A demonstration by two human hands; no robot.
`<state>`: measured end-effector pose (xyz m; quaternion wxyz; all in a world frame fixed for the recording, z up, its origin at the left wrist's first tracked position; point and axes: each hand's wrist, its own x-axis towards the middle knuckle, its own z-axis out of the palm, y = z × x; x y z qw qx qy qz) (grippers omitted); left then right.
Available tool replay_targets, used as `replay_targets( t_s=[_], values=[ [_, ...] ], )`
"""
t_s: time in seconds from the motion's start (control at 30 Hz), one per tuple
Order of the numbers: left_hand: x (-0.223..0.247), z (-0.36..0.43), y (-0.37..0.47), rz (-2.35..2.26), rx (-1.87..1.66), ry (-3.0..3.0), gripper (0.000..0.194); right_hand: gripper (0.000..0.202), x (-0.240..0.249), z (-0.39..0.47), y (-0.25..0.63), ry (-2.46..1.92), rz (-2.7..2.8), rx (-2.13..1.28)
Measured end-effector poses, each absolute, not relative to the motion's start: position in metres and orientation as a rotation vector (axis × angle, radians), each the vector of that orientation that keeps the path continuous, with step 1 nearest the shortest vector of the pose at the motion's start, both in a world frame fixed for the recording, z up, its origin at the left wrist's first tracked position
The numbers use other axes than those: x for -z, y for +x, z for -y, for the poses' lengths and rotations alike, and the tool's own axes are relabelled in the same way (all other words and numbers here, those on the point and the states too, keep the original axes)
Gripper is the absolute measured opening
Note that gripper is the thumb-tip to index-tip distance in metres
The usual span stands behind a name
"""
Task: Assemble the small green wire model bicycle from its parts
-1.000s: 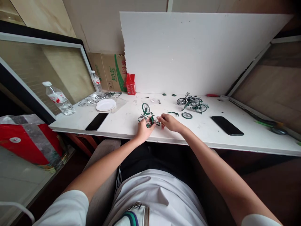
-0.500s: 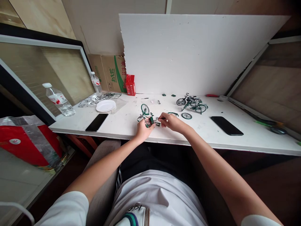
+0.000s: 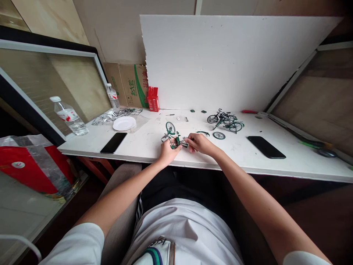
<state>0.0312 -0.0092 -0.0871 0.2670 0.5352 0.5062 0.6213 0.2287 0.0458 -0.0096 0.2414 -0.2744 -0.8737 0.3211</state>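
Observation:
A small green model bicycle (image 3: 178, 141), partly put together, is held near the table's front edge. My left hand (image 3: 167, 152) is closed around its frame, and its front wheel (image 3: 170, 128) sticks up beyond the fingers. At the bicycle's right end, my right hand (image 3: 200, 142) is pinched; whatever lies between those fingertips is too small to make out. Just behind the right hand lies a curved green strip (image 3: 203, 133), like a mudguard. A loose spoked wheel (image 3: 219, 135) rests flat to the right of it.
More model bicycles (image 3: 234, 127) stand further right. Phones lie at left (image 3: 113, 142) and right (image 3: 266, 147). A white plate (image 3: 124, 123), a water bottle (image 3: 68, 117), a red box (image 3: 153, 99) and a carton (image 3: 129, 85) are at left. A white board (image 3: 234, 62) stands behind.
My right hand has shifted slightly left, closer to the bicycle. The thin dark piece that showed at its fingertips is now hidden. My left hand has hardly moved.

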Motion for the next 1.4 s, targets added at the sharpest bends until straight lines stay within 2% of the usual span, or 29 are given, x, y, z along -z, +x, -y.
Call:
replay_targets(
  t_s=[0.37, 0.9, 1.13, 1.27, 1.4],
  values=[
    [0.094, 0.006, 0.031, -1.390, -1.685, 1.496, 0.044, 0.032, 0.013, -0.046, 0.226, -0.816, 2.436, -0.780],
    [0.092, 0.010, 0.032, -1.421, -1.704, 1.560, 0.045, 0.035, 0.014, -0.050, 0.223, -0.918, 2.405, -0.853],
    [0.088, 0.014, 0.037, -1.353, -1.710, 1.552, 0.046, 0.040, 0.018, -0.077, 0.238, -1.017, 2.201, -0.522],
    [0.086, 0.011, 0.037, -1.387, -1.714, 1.480, 0.051, 0.031, 0.031, -0.093, 0.247, -1.112, 2.244, -0.173],
    [0.081, 0.005, 0.033, -1.232, -1.666, 1.249, 0.054, 0.027, 0.044, -0.097, 0.252, -1.272, 2.234, 0.091]
  ],
)
